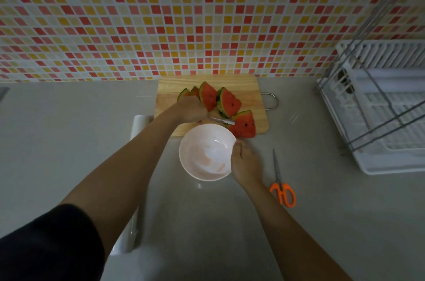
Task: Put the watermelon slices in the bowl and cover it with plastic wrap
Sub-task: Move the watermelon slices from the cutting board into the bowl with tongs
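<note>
On a grey kitchen counter [299, 119], a wooden cutting board [174, 87] carries the watermelon slices [230, 101], lying just beyond the empty white bowl [204, 154]; the left hand [190, 110], nearer the fruit, is closed around tongs [224, 121] whose tips point right toward the nearest slice [245, 125]; the right hand [245, 163] pinches the bowl's right rim, steadying it.

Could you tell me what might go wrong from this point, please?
1. The bowl overlaps the cutting board edge, so it may rock when slices land, though the right hand steadies its rim.
2. The left hand holds tongs near the closest watermelon slice; wet fruit could slip onto the counter.
3. The scissors lie beside the right forearm and could be knocked.
</note>
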Demonstrator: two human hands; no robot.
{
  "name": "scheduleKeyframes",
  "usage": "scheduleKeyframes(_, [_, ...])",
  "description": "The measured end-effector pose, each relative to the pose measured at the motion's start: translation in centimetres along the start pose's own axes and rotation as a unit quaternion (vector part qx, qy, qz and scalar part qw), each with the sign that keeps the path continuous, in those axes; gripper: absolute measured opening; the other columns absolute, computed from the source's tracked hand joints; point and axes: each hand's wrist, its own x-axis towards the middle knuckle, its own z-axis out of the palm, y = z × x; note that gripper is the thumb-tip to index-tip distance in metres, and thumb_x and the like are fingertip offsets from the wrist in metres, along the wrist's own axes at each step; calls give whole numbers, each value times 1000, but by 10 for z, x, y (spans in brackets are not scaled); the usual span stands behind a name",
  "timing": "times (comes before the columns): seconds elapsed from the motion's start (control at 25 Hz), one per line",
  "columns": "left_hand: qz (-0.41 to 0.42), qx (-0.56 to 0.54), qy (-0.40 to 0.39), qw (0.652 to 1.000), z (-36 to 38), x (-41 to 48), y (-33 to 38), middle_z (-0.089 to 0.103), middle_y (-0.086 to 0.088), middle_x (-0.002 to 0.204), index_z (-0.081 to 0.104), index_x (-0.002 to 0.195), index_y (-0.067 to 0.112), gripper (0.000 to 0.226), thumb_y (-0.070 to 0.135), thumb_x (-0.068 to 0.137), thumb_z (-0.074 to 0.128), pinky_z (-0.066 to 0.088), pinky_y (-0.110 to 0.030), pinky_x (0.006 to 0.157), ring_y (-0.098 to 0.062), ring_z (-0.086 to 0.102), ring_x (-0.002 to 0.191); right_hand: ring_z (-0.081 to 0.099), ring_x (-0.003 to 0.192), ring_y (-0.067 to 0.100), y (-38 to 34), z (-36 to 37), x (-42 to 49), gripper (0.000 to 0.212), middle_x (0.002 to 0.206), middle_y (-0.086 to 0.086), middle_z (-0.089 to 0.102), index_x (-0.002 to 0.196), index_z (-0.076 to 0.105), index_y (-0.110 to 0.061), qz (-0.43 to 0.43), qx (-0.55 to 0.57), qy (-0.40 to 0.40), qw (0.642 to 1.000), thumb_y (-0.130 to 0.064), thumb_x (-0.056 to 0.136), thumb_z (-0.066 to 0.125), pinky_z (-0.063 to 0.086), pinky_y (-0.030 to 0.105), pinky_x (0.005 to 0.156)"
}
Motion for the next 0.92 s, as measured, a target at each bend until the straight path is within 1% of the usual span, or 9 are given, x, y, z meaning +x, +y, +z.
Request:
scheduleKeyframes(0.08, [-29, -57, -30, 997, 1, 4, -4, 51, -4, 50, 51, 52, 4, 29, 8, 80, 58, 28, -18, 39, -14, 35, 38, 58, 88, 30, 0, 0, 1, 47, 99, 17, 68, 97, 64, -9, 3, -1, -3, 1000, -34, 97, 24, 39, 31, 72])
scheduleKeyframes(0.12, [-47, -84, -34, 995, 1, 6, -7, 47, -5, 52, 50, 53, 6, 28, 10, 80, 59, 23, -20, 38, -13, 28, 37, 57, 85, 28, 0, 0, 1, 48, 98, 17, 68, 96, 64, -8, 5, -1, -3, 1000, -34, 97, 24, 37, 30, 71])
scheduleKeyframes(0.24, [-47, -105, -32, 993, 2, 13, -13, 44, -13, 65, 58, 64, 4, 16, 12, 77, 62, 20, -23, 43, -15, 25, 41, 57, 87, 30, 1, 1, 1, 48, 99, 16, 67, 98, 64, -8, 6, -5, 0, 1000, -34, 97, 24, 37, 30, 72])
scheduleKeyframes(0.32, [-34, -112, -14, 993, 3, 13, -12, 45, -11, 62, 63, 69, 4, 11, 12, 77, 63, 23, -23, 43, -11, 29, 37, 58, 89, 30, 1, 1, 1, 48, 97, 15, 67, 98, 64, -8, 4, -7, -1, 1000, -34, 97, 24, 36, 30, 72])
scheduleKeyframes(0.52, [-8, -158, -19, 987, 5, 14, -12, 36, -8, 56, 54, 63, 5, 16, 9, 77, 61, 20, -22, 40, -13, 23, 40, 52, 83, 24, 2, 0, 2, 42, 99, 14, 67, 95, 62, -10, -6, -25, 3, 1000, -32, 97, 26, 33, 28, 71])
scheduleKeyframes(0.68, [-34, -258, -23, 965, 2, 11, -13, 40, 2, 44, 56, 58, 4, 26, 12, 81, 62, 18, -22, 40, -11, 25, 38, 56, 96, 35, 2, 0, 3, 44, 105, 19, 66, 100, 61, -6, -9, -31, 2, 999, -30, 97, 24, 34, 32, 73])
scheduleKeyframes(0.8, [-26, -333, 1, 943, -3, -1, -21, 43, -5, 55, 67, 77, -7, 23, 14, 83, 62, 17, -25, 45, -13, 26, 44, 56, 97, 36, 2, 0, 4, 46, 106, 20, 65, 100, 60, -5, -1, -26, -4, 1000, -31, 97, 23, 36, 34, 75])
scheduleKeyframes(0.84, [-16, -342, 17, 939, -5, -10, -27, 42, -6, 57, 69, 73, -4, 23, 15, 83, 62, 17, -25, 45, -14, 25, 46, 56, 97, 35, 2, 0, 4, 46, 105, 20, 65, 100, 61, -6, -2, -25, -5, 1000, -32, 97, 23, 35, 33, 74])
scheduleKeyframes(0.92, [-5, -327, 61, 943, -7, -34, -45, 43, -4, 54, 66, 54, 12, 29, 18, 82, 65, 20, -24, 44, -15, 27, 47, 56, 98, 35, 2, 0, 4, 45, 108, 20, 65, 100, 61, -8, 0, -22, -4, 1000, -32, 97, 23, 34, 32, 73])
